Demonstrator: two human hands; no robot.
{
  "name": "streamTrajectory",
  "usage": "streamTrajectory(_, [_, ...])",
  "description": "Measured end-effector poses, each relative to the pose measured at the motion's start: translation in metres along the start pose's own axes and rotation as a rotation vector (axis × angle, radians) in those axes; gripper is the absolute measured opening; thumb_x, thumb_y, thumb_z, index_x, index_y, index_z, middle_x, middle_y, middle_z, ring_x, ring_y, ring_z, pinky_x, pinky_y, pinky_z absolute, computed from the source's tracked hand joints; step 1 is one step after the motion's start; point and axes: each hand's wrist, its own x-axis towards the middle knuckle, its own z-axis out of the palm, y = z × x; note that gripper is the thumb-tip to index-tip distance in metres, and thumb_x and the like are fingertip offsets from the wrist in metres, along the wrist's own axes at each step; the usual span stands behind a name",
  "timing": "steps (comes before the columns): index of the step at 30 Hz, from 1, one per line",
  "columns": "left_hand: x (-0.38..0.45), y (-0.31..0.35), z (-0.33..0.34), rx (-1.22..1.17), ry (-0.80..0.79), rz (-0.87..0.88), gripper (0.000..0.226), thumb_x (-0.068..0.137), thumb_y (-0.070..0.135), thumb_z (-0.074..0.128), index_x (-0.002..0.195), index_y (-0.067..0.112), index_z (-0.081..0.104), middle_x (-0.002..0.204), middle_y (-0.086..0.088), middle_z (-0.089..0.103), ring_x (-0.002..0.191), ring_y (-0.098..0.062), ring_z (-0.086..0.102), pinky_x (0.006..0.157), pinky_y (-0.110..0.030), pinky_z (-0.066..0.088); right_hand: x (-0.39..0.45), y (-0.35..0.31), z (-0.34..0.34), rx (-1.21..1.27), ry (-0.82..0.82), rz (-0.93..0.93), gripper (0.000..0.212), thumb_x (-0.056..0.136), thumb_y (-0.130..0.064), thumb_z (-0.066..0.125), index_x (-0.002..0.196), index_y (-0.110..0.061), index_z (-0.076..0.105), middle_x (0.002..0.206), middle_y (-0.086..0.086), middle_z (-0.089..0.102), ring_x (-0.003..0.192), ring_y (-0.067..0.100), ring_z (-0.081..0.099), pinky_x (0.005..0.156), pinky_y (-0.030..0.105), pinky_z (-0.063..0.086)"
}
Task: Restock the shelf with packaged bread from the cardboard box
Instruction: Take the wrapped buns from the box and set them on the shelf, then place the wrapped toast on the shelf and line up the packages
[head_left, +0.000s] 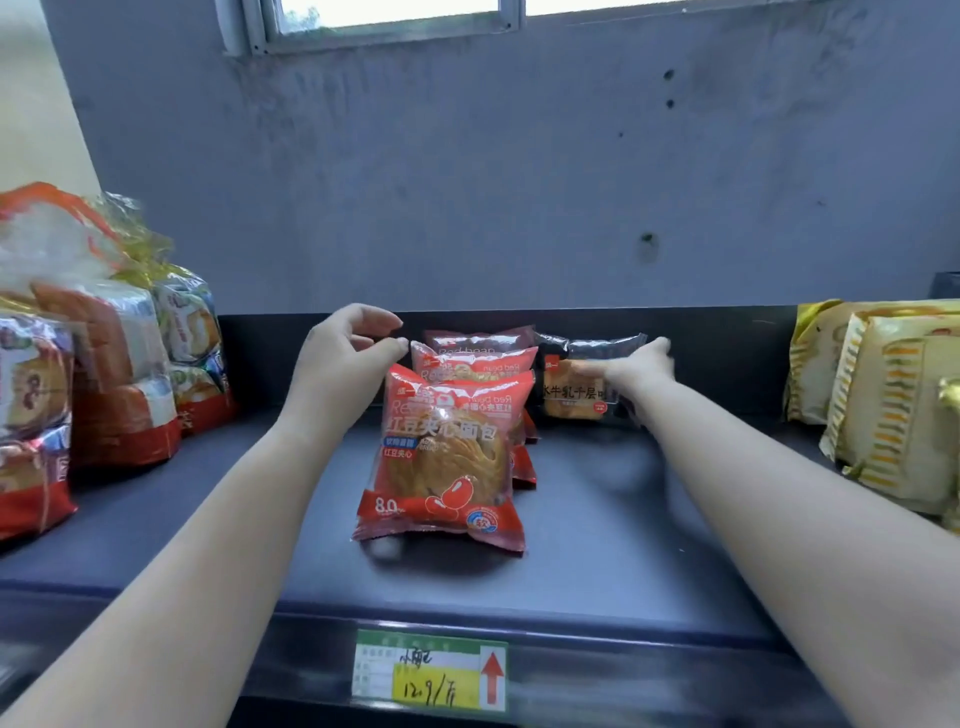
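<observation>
Placing stock: right hand (641, 366) grips a dark bread packet (584, 382) at the shelf (623, 499) back; left hand (345, 353) hovers loose-fingered, empty, over red packets (447, 447); release likely follows.

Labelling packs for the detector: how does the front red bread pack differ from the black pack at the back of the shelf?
The red pack stands at the front of a row of like packs; the black pack stands alone, far back. The red pack is untouched, the left hand hovering behind it; the right hand is on the black pack. Both are upright wrapped bread on the same shelf.

3 red bread packs (447, 457), 1 black pack (576, 395).
</observation>
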Motion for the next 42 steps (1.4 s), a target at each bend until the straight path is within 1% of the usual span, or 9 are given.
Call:
streamTrajectory(2, [-0.007, 0.004, -0.005, 0.025, 0.036, 0.012, 0.008, 0.086, 0.012, 0.06, 0.091, 0.019, 0.061, 0.084, 0.013, 0.06, 0.078, -0.003, 0.054, 0.067, -0.012, 0.04, -0.018, -0.011, -0.012, -0.042, 0.162, -0.115, 0.091, 0.069, -0.032, 0.081, 0.137, -0.005, 0.028, 0.143, 0.013, 0.034, 0.13, 0.032, 0.037, 0.103, 0.042, 0.037])
streamTrajectory(5, [-0.025, 0.011, -0.019, 0.175, 0.062, 0.065, 0.007, 0.085, 0.014, 0.062, 0.091, 0.019, 0.061, 0.084, 0.012, 0.059, 0.074, -0.008, 0.054, 0.066, -0.016, 0.041, -0.056, -0.036, -0.025, 0.072, 0.277, -0.532, 0.054, 0.08, -0.024, 0.068, 0.126, -0.01, 0.043, 0.123, 0.003, 0.049, 0.115, 0.023, 0.047, 0.096, 0.042, 0.041])
streamTrajectory(9, [-0.065, 0.009, -0.06, 0.541, 0.18, 0.141, 0.015, 0.084, 0.021, 0.062, 0.1, 0.021, 0.061, 0.093, 0.008, 0.059, 0.082, -0.014, 0.053, 0.079, -0.03, 0.045, -0.139, -0.071, -0.01, 0.018, -0.022, -0.976, 0.023, 0.08, -0.021, 0.066, 0.101, -0.016, 0.057, 0.094, -0.004, 0.059, 0.087, 0.014, 0.056, 0.078, 0.028, 0.046])
streamTrajectory(13, [-0.116, -0.004, -0.124, 0.765, 0.218, 0.02, 0.019, 0.083, 0.024, 0.061, 0.102, 0.021, 0.06, 0.092, 0.007, 0.059, 0.09, -0.018, 0.056, 0.087, -0.036, 0.046, -0.231, -0.077, 0.046, -0.252, -0.365, -1.186, 0.03, 0.081, -0.022, 0.063, 0.11, -0.016, 0.055, 0.105, -0.001, 0.06, 0.101, 0.022, 0.054, 0.085, 0.035, 0.044])
streamTrajectory(17, [-0.17, -0.023, -0.198, 1.045, 0.241, -0.098, 0.038, 0.077, 0.036, 0.047, 0.107, 0.018, 0.061, 0.104, -0.001, 0.065, 0.101, -0.027, 0.058, 0.088, -0.04, 0.043, -0.316, -0.066, 0.11, -0.435, -0.551, -1.413, 0.032, 0.086, -0.022, 0.056, 0.117, -0.017, 0.049, 0.118, 0.0, 0.055, 0.111, 0.024, 0.048, 0.077, 0.03, 0.034])
streamTrajectory(21, [-0.233, -0.049, -0.274, 1.234, 0.24, -0.254, 0.046, 0.072, 0.037, 0.042, 0.108, 0.017, 0.061, 0.106, -0.004, 0.066, 0.101, -0.03, 0.058, 0.084, -0.038, 0.038, -0.399, -0.059, 0.166, -0.432, -0.695, -1.539, 0.031, 0.087, -0.027, 0.054, 0.117, -0.017, 0.05, 0.119, 0.002, 0.056, 0.112, 0.025, 0.049, 0.085, 0.033, 0.038])
streamTrajectory(28, [-0.348, -0.095, -0.382, 1.381, 0.176, -0.534, 0.033, 0.088, 0.035, 0.051, 0.119, 0.024, 0.052, 0.117, 0.003, 0.06, 0.11, -0.022, 0.053, 0.088, -0.033, 0.036, -0.545, -0.033, 0.263, -0.451, -0.958, -1.658, 0.033, 0.087, -0.027, 0.053, 0.118, -0.016, 0.049, 0.121, 0.003, 0.055, 0.115, 0.026, 0.048, 0.087, 0.035, 0.037])
streamTrajectory(35, [-0.43, -0.152, -0.46, 1.391, 0.159, -0.804, 0.032, 0.089, 0.031, 0.047, 0.119, 0.023, 0.052, 0.118, 0.002, 0.059, 0.111, -0.022, 0.052, 0.089, -0.035, 0.037, -0.648, 0.006, 0.349, -0.436, -1.228, -1.728, 0.036, 0.088, -0.026, 0.052, 0.123, -0.017, 0.048, 0.125, 0.002, 0.055, 0.114, 0.024, 0.049, 0.089, 0.034, 0.037])
streamTrajectory(42, [-0.476, -0.263, -0.516, 1.293, 0.071, -1.096, 0.031, 0.09, 0.029, 0.047, 0.12, 0.021, 0.051, 0.121, 0.001, 0.058, 0.114, -0.022, 0.05, 0.091, -0.035, 0.035, -0.705, 0.058, 0.478, -0.492, -1.449, -1.715, 0.035, 0.089, -0.025, 0.052, 0.123, -0.017, 0.05, 0.12, 0.001, 0.058, 0.111, 0.023, 0.051, 0.083, 0.032, 0.035])
